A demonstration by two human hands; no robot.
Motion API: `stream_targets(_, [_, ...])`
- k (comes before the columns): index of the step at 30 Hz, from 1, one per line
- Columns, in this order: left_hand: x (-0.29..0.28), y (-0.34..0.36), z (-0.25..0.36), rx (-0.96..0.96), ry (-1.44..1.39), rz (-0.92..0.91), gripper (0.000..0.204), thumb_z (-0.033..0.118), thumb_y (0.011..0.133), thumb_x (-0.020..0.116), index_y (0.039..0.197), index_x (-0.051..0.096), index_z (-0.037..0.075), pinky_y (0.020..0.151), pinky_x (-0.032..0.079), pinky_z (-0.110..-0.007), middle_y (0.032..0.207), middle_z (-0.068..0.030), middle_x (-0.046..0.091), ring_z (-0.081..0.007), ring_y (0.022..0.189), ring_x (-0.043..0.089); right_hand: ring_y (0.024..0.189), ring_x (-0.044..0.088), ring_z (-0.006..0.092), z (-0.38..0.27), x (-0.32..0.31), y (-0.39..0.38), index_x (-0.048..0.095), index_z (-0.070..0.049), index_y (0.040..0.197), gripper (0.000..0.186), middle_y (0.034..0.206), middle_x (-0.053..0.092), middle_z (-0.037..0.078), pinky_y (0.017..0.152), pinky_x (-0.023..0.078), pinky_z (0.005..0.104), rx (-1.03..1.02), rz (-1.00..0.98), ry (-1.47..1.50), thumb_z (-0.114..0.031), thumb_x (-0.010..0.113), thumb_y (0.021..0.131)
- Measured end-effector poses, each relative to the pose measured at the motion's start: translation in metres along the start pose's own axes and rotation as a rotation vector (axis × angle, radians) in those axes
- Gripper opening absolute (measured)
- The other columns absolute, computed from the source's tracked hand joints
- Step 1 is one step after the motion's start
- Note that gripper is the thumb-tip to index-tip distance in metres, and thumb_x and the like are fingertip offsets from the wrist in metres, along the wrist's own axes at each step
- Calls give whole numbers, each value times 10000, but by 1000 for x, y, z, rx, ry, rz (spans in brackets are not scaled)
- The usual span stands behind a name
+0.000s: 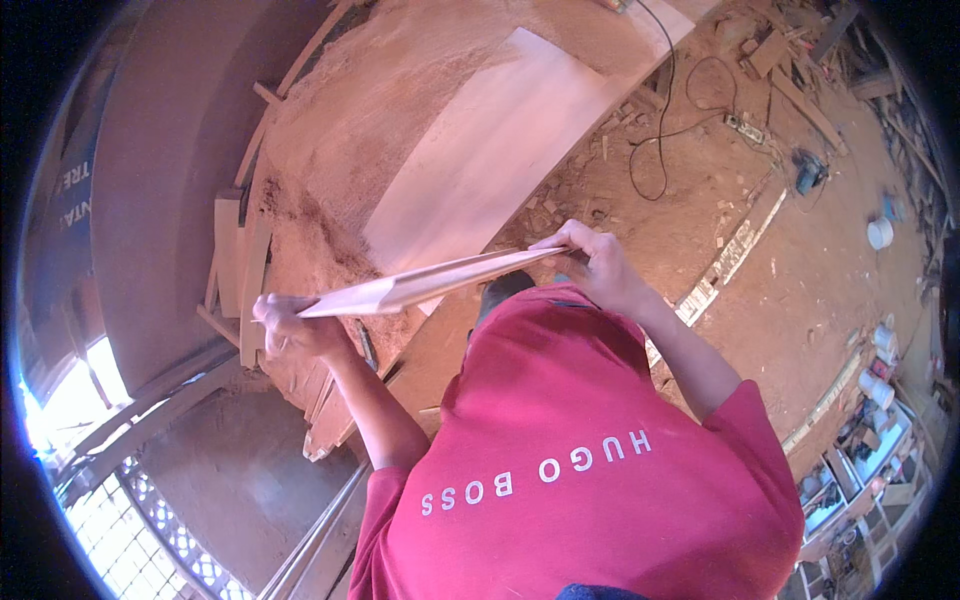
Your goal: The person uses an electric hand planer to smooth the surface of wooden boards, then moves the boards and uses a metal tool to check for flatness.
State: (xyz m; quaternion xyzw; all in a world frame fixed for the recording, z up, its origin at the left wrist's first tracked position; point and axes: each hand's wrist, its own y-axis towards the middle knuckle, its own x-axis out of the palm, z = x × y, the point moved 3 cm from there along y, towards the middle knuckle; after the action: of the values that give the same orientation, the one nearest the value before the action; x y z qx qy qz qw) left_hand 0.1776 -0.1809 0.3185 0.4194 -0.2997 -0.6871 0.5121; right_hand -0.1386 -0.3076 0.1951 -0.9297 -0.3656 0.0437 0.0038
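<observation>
A thin, pale wooden board (420, 284) stretches between my two hands in front of my chest, seen nearly edge-on. My left hand (297, 328) grips its left end, fingers closed round it. At the other end, slightly higher in the picture, my right hand (595, 262) pinches the board with thumb and fingers. Beyond it lies a broad light sheet (490, 140) on a work surface covered in reddish sawdust (345, 120). The board hides part of that surface's near edge.
Wood offcuts (805, 110) lie at the far right. A black cable (660, 165) loops over the dusty floor near a power strip (745, 128). Planks (228, 260) lean at the left. White tubs (880, 233) and a tool-filled crate (860, 465) stand at the right.
</observation>
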Motion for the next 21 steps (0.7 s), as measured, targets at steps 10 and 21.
stream_targets(10, [146, -51, -39, -594, 493, -575, 678, 517, 968, 518, 615, 598, -56, 597, 442, -478, 592, -239, 582, -337, 564, 587, 747, 605, 94, 123, -62, 13, 589, -37, 974, 246, 838, 653, 16, 658, 505, 267, 313, 6, 160, -273, 661, 968])
stream_targets(21, [176, -106, -116, -605, -100, -1060, 480, 405, 981, 564, 1141, 672, -34, 993, 458, -391, 1213, -232, 659, -348, 1136, 627, 735, 627, 100, 158, -53, 52, 635, -38, 1039, 263, 863, 664, 15, 617, 530, 277, 459, 170, 106, -295, 593, 1007])
